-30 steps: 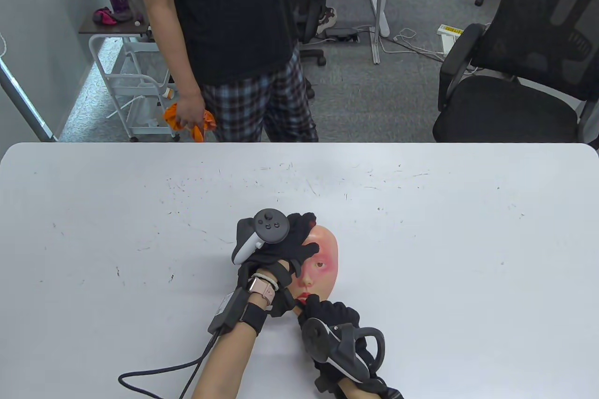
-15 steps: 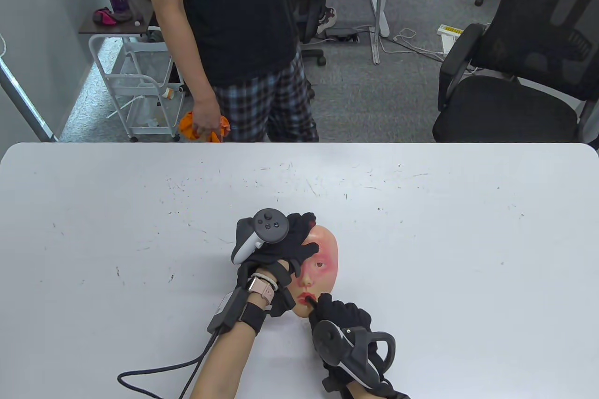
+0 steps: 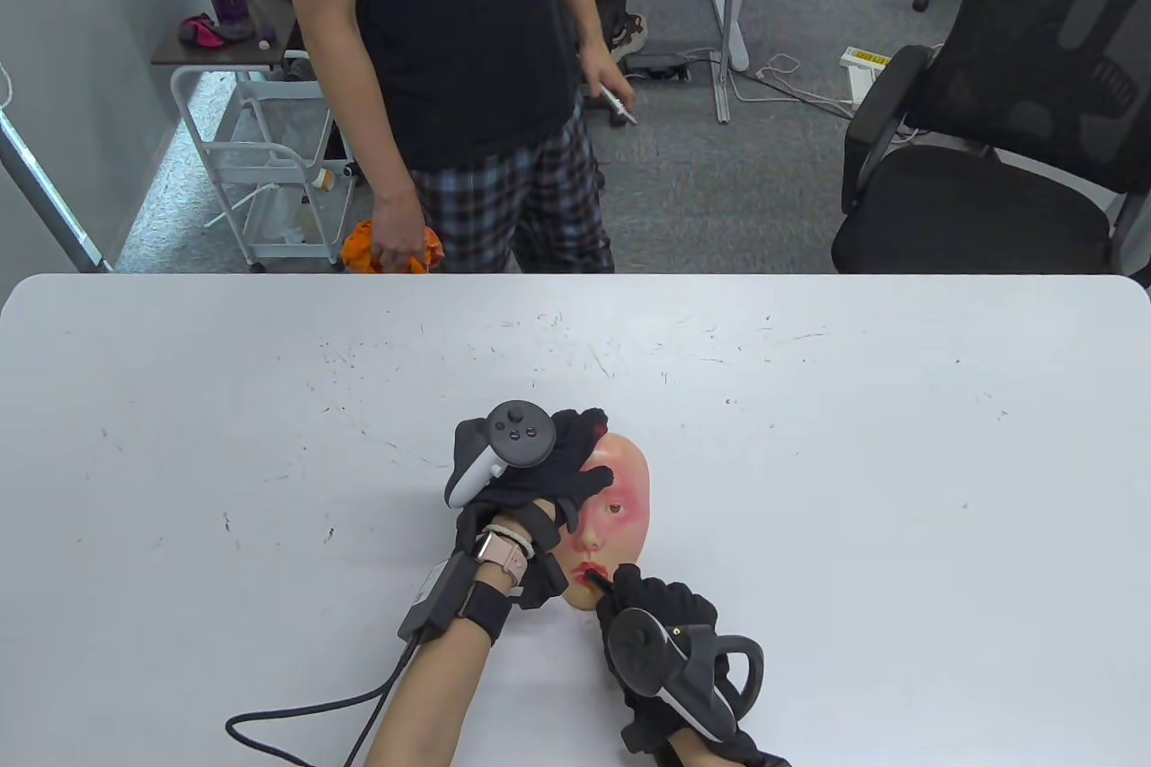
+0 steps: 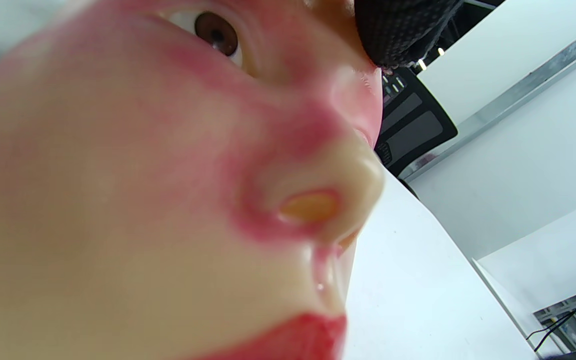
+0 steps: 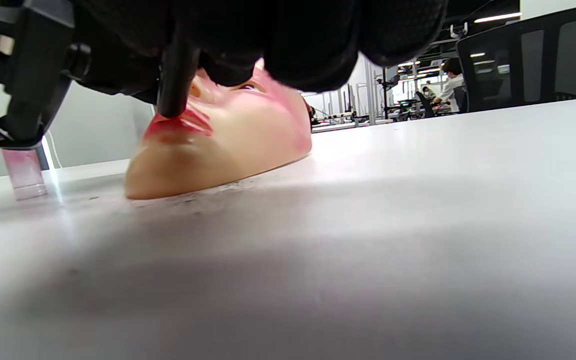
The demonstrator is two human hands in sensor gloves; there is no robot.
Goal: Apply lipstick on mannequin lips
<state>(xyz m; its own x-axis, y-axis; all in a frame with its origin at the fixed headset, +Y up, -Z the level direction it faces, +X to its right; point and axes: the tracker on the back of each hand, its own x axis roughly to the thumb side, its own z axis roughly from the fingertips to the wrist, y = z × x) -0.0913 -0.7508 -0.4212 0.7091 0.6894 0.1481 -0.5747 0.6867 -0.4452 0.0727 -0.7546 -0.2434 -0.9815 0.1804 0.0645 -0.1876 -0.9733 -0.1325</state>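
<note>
Right hand (image 3: 661, 623) fingers pinch a dark lipstick (image 5: 174, 82), tip on the glossy mannequin face's (image 3: 620, 493) red lips (image 5: 180, 122). Left hand (image 3: 539, 470) lies flat, fingers spread over its smooth forehead.

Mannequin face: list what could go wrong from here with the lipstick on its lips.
1. The lipstick in the right hand meets the lips at one corner; a slip could smear red onto the chin or cheek.
2. The mannequin face lies loose on the table, steadied only by the left hand resting on its forehead side; firm pressure might slide it.
3. The right hand hides the lips from above, so coverage is hard to judge.
</note>
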